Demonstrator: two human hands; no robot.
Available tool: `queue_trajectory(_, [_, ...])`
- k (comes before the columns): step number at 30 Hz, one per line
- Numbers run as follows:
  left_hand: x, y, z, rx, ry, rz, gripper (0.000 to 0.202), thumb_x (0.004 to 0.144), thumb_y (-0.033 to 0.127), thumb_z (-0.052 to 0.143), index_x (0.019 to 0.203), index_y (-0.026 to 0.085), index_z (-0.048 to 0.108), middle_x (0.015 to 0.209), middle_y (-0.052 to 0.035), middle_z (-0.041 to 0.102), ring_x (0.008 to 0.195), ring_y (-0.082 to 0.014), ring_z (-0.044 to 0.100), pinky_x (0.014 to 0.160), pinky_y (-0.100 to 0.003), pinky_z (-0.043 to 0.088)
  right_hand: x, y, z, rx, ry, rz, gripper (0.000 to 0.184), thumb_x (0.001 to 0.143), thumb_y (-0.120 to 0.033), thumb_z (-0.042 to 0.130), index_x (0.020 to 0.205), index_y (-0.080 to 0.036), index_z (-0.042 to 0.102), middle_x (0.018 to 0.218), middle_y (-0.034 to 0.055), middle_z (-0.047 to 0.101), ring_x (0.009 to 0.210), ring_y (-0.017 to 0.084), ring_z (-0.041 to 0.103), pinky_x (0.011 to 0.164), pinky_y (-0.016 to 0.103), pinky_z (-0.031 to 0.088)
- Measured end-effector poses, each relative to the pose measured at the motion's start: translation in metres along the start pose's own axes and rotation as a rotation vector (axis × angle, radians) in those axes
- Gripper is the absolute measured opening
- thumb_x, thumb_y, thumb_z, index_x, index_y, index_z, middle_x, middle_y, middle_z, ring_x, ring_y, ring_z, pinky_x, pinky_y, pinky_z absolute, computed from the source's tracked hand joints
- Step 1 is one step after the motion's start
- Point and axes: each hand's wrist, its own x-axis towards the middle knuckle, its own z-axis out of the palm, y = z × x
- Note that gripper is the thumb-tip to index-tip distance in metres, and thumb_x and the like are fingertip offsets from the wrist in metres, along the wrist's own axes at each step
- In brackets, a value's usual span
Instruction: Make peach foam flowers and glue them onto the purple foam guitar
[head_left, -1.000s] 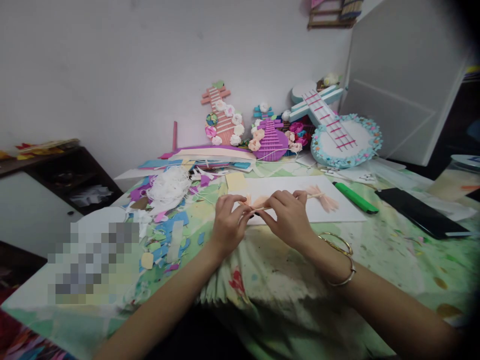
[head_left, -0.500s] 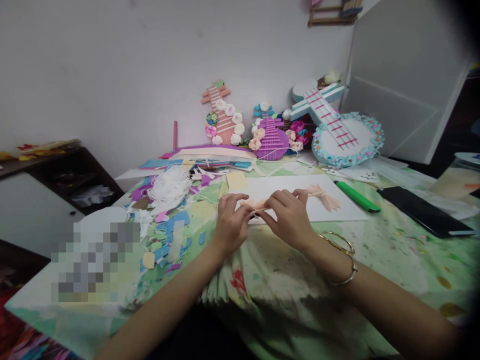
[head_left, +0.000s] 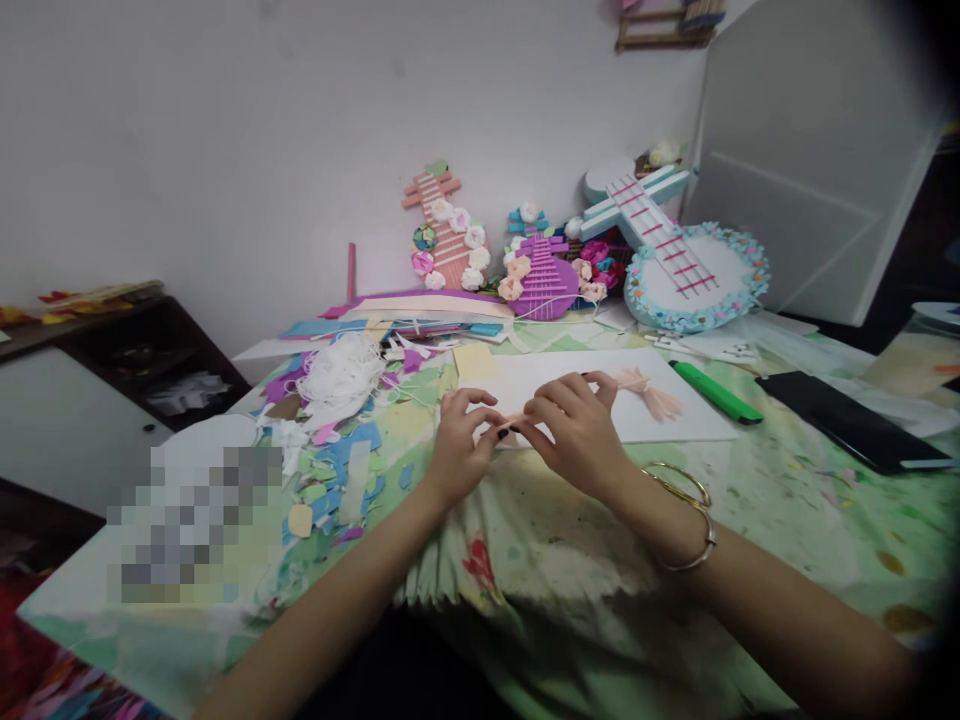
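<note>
My left hand (head_left: 463, 447) and my right hand (head_left: 574, 425) meet over the near edge of a white sheet (head_left: 540, 368). Between their fingertips both pinch a thin peach paper strip (head_left: 511, 418), largely covered by the fingers. Just beyond my right hand, peach paper pieces (head_left: 651, 393), gathered and fanned out at the end, lie on the sheet. Two gold-coloured bangles circle my right wrist.
A green cutter knife (head_left: 716, 392) and a black phone (head_left: 847, 420) lie to the right. At left are white string (head_left: 341, 372) and blue paper scraps (head_left: 364, 440). Decorated model instruments, among them a blue one (head_left: 694, 275), lean against the wall.
My left fingers have shifted slightly at the strip, and less peach paper shows beside them. My right hand has barely moved.
</note>
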Motion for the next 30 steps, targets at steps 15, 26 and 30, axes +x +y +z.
queue_trajectory(15, [0.005, -0.011, 0.003, -1.014, 0.074, -0.786, 0.015, 0.056, 0.021, 0.077, 0.068, 0.014, 0.072, 0.076, -0.0026, 0.063, 0.068, -0.0111, 0.054, 0.065, -0.023, 0.038, 0.005, 0.016, -0.012, 0.403, 0.359, 0.226, 0.048, 0.08, -0.03, 0.057, 0.123, -0.02, 0.039, 0.133, 0.0154, 0.04, 0.125, 0.029, 0.037, 0.099, 0.049, 0.034])
queue_trajectory(26, [0.004, -0.002, 0.0, -1.317, -0.208, -0.884, 0.024, 0.058, 0.019, 0.078, 0.078, 0.009, 0.072, 0.074, -0.0063, 0.068, 0.063, -0.0101, 0.058, 0.064, -0.022, 0.041, 0.002, 0.003, 0.007, 1.155, -0.211, 0.463, 0.025, 0.086, -0.044, 0.052, 0.087, -0.019, 0.055, 0.087, 0.0021, 0.06, 0.075, 0.013, 0.057, 0.069, 0.026, 0.045])
queue_trajectory(30, [0.003, 0.0, 0.002, -1.317, -0.244, -0.849, 0.024, 0.062, 0.021, 0.077, 0.081, 0.008, 0.072, 0.076, -0.0069, 0.069, 0.067, -0.0116, 0.06, 0.067, -0.023, 0.042, -0.001, 0.003, 0.014, 1.23, -0.228, 0.554, 0.026, 0.084, -0.044, 0.054, 0.08, -0.018, 0.054, 0.074, -0.0002, 0.058, 0.068, 0.012, 0.054, 0.063, 0.024, 0.045])
